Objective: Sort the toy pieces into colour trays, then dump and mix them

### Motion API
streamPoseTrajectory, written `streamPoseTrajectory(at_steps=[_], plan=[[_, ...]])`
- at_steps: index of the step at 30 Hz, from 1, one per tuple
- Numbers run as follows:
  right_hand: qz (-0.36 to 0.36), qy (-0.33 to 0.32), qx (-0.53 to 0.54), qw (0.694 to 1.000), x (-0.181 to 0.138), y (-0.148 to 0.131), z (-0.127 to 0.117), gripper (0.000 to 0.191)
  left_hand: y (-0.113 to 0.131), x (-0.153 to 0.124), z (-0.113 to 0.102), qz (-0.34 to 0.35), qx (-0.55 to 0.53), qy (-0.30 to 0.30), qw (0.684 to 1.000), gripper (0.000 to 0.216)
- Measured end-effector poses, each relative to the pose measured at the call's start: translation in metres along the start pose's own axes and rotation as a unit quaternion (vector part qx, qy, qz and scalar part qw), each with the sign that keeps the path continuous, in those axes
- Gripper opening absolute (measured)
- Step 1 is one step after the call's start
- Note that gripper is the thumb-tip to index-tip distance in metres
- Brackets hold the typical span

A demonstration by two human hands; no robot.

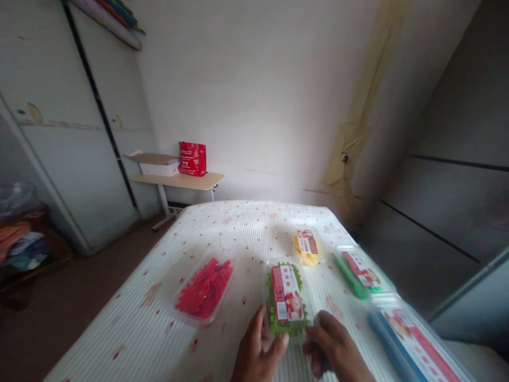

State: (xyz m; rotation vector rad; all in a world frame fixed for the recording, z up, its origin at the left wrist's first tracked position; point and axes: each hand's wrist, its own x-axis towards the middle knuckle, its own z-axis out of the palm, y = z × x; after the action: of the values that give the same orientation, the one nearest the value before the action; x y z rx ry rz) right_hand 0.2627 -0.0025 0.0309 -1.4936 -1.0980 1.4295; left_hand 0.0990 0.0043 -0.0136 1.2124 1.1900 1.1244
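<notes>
A clear plastic box [287, 297] of light green pieces, with a red and white label on its top, lies on the bed in front of me. My left hand [260, 345] grips its near left corner, thumb on the front edge and fingers along the side. At the near right corner is my right hand [332, 342], its fingers curled closed. A dark shape shows under those fingers; I cannot make out what it is. To the left sits a clear plastic tray of red pieces [207, 289], with no label in sight.
Beyond the green box lies a labelled box of yellow pieces [306, 245]. On the right are a box of darker green pieces [363, 271] and a larger box with blue contents [417, 339]. A small table [199, 182] holds a red bag [193, 159] and a white box [159, 168].
</notes>
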Motion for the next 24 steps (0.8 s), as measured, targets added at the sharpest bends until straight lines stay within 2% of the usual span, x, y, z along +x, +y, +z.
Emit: streamPoseTrajectory(at_steps=[4,9,15,20,24], plan=[[-0.051,0.044,-0.054,0.996,-0.008,-0.004,-0.015,0.04,-0.001,0.003,0.013,0.011,-0.017,-0.052,0.998,0.068],[-0.03,0.068,-0.091,0.993,-0.022,-0.008,-0.035,0.04,-0.009,0.005,0.022,0.017,0.037,-0.096,0.995,0.069],[-0.014,0.092,-0.051,0.994,-0.031,0.001,-0.057,0.044,0.014,0.008,0.035,0.013,0.068,-0.173,0.982,0.065],[-0.043,0.135,-0.068,0.988,-0.018,0.009,-0.069,0.045,0.032,0.017,0.052,0.023,0.06,-0.18,0.982,0.057],[-0.045,0.135,-0.024,0.989,-0.02,0.007,-0.066,0.046,0.035,0.021,0.056,0.02,0.045,-0.186,0.981,0.052]])
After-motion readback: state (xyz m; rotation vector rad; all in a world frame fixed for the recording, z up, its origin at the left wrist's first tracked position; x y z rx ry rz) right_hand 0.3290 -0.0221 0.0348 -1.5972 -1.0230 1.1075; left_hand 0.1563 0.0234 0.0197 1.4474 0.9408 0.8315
